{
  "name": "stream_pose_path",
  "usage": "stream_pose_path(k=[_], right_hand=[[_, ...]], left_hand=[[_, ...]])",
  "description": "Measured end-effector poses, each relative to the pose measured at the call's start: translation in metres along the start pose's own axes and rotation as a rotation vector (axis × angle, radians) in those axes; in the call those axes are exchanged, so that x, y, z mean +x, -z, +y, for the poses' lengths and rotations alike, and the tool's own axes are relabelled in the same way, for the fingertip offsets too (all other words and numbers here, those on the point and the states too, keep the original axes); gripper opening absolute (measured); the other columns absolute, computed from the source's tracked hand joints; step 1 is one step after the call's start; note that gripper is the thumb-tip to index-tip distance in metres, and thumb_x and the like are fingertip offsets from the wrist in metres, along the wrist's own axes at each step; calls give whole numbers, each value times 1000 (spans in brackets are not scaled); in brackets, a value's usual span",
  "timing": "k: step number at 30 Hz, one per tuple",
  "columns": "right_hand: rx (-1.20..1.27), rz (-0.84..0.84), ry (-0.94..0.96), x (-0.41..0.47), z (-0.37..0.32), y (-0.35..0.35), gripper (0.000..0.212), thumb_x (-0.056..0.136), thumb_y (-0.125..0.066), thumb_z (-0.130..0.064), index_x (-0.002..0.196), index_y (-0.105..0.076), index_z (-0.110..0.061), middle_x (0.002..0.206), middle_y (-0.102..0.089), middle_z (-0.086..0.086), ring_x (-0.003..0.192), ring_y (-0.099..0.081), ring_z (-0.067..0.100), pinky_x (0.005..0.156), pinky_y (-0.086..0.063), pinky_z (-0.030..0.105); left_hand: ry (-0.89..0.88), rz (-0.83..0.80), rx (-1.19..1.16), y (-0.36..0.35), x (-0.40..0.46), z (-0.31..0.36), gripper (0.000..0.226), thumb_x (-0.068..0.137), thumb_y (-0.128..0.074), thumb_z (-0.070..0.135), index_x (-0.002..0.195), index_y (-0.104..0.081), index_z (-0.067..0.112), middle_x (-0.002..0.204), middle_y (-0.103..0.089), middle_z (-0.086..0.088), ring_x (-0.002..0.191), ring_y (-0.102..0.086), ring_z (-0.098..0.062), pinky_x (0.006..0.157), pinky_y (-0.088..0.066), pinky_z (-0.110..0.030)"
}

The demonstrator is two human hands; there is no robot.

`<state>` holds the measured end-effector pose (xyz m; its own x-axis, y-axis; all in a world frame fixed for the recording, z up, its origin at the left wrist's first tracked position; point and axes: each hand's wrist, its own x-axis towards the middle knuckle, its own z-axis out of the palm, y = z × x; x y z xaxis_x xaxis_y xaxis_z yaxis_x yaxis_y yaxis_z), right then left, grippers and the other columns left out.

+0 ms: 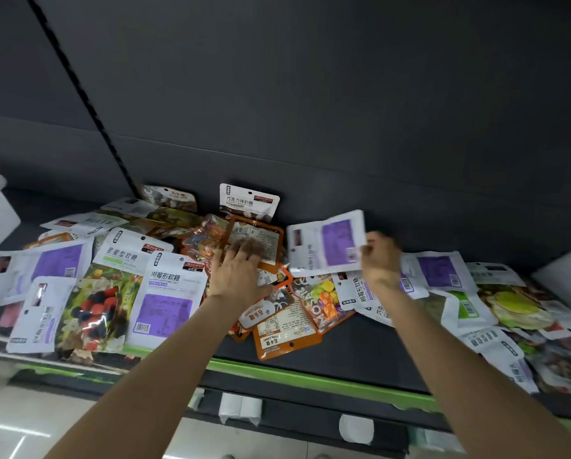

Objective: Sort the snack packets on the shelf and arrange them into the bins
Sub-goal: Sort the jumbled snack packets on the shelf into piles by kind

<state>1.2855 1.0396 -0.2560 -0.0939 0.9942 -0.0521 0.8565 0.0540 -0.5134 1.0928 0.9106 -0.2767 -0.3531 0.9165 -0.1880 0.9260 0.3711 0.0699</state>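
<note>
Glossy plastic-film snack packets (164,293) lie heaped on the matt dark shelf (360,352), light glinting off the clear-windowed ones at centre. The shelf's front edge strip (310,379) is smooth green plastic; the back panel (310,94), upper frame, looks matt grey.

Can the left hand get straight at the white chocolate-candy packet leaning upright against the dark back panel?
Probably yes. The left hand lies flat on the orange stone-candy packet, just in front of the white upright packet. Nothing stands between them, and the packet's top half is uncovered.
</note>
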Motion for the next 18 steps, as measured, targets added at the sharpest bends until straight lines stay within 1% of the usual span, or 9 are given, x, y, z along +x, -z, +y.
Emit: stream_pose_path(k=[2,3,5,7,9,10,12,16,18], right_hand=[[-67,63,-34,6,37,17,37,89,-50,3,126,-50,-2,124,-56,22,116,-52,34,89,-41,34],[-126,57,-37,4,51,22,50,87,-54,4,135,-41,-4,133,-46,23,123,-43,35,98,-37,37],[-263,9,45,-5,61,22,66,88,-58,-4,146,-26,-13,147,-27,19,134,-28,34,105,-36,40],[-361,-107,276,-12,55,12,62,94,-53,-16,149,-23,-22,151,-25,10,137,-27,28,106,-39,39],[-498,-306,446,-17,52,-3,54,98,-43,-33,148,-23,-31,155,-22,5,141,-23,25,111,-32,41],[-587,-387,457,-19,54,-8,52,99,-36,-41,149,-20,-34,158,-14,3,144,-16,24,115,-24,43],[-710,-424,407,-18,68,-8,52,100,-27,-47,149,-13,-38,160,0,0,147,-2,23,117,-12,47],[-772,-363,325,-15,89,14,52,100,-24,-49,149,-12,-37,160,2,0,147,-3,26,116,-14,48],[-755,-381,295,-18,94,19,54,100,-23,-49,150,-10,-37,160,4,1,147,-2,27,115,-15,48]], left_hand=[[22,-13,12,3,0,6,83,84,-53,63,150,-19,27,160,-5,2,147,-4,-23,118,-6,-47],[33,-20,20,4,0,9,83,84,-53,62,150,-19,26,160,-4,1,147,-3,-24,118,-6,-49],[28,-9,49,6,-1,16,85,85,-53,60,151,-15,23,160,3,-3,147,5,-26,118,-4,-51],[-70,57,72,6,-3,28,82,87,-54,54,151,-15,20,160,8,-5,146,9,-26,117,-3,-48],[-246,105,50,2,-5,43,69,92,-51,41,149,-20,20,160,0,-4,147,0,-24,118,-7,-43],[-313,89,19,0,-6,51,61,94,-48,38,148,-25,20,159,-8,-2,146,-9,-23,117,-10,-40],[-340,-24,-53,-5,-5,63,53,96,-42,43,143,-37,19,155,-22,-1,142,-20,-20,115,-16,-37],[-310,-229,-28,-19,3,77,74,87,-40,67,140,-43,16,150,-31,-2,139,-25,-23,113,-18,-40],[-258,-230,-54,-27,6,84,73,85,-49,65,136,-46,13,143,-39,-4,134,-32,-23,111,-21,-38]])
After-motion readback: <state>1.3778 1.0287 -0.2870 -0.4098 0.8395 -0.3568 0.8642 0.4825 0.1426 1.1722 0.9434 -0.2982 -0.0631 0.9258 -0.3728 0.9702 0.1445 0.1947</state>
